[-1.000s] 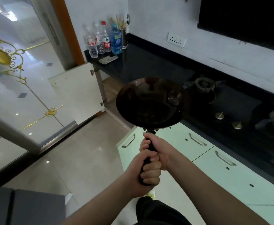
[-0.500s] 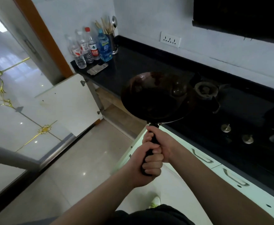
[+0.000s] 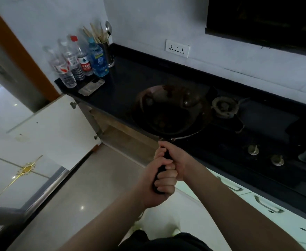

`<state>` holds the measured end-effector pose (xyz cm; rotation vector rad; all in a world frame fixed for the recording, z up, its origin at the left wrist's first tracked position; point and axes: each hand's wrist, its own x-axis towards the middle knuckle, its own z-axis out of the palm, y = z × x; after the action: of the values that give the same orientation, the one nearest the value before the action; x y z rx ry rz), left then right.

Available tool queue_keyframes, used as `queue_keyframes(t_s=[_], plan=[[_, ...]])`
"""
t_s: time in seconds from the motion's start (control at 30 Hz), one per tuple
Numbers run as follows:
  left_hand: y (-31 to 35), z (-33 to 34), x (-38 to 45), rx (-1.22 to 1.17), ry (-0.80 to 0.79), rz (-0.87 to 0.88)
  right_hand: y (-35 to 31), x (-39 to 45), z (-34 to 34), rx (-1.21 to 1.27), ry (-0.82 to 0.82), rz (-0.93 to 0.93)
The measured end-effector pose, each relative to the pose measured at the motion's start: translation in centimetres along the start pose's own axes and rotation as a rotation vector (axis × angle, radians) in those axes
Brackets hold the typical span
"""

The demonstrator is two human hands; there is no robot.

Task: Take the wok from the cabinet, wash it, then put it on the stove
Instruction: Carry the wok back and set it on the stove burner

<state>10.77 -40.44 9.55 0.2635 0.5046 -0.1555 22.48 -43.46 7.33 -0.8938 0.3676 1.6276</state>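
A dark round wok [image 3: 170, 111] with a black handle hangs level over the front of the black countertop [image 3: 130, 84], just left of the gas stove [image 3: 257, 127]. Both hands grip its handle. My left hand [image 3: 159, 185] holds the lower end, and my right hand [image 3: 174, 158] wraps the part nearer the bowl. The wok's inside looks stained and shows glints. The stove's left burner [image 3: 223, 106] sits right beside the wok's rim. An open cabinet [image 3: 123, 134] lies under the counter below the wok.
The white cabinet door [image 3: 58, 131] swings open to the left over the floor. Several bottles [image 3: 81, 58] and a utensil holder [image 3: 106, 49] stand at the counter's far left corner. Two stove knobs [image 3: 265, 154] face up at the front. White drawers [image 3: 257, 211] line the lower right.
The wok has moved forward and slightly right over the counter, closer to the left burner. Both hands keep the same grip. My view has risen and tilted toward the counter.
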Motion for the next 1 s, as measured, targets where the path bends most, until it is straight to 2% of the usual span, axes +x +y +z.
queue_keyframes(t_s=[0.23, 0.4, 0.67, 1.0], plan=[[5.3, -2.3, 0.5, 0.059, -0.025, -0.071, -1.1, 3.0, 2.7, 0.112, 0.053, -0.06], [8.0, -2.3, 1.9, 0.089, 0.017, -0.082, -3.0, 4.5, 3.9, 0.208, 0.076, -0.113], [11.2, -2.6, 6.6, 0.137, 0.046, -0.106, -7.4, 6.9, 3.4, 0.224, 0.065, -0.133], [13.3, -1.0, 12.3, 0.074, 0.061, -0.108, -13.0, 8.5, 1.3, 0.274, 0.062, -0.087]])
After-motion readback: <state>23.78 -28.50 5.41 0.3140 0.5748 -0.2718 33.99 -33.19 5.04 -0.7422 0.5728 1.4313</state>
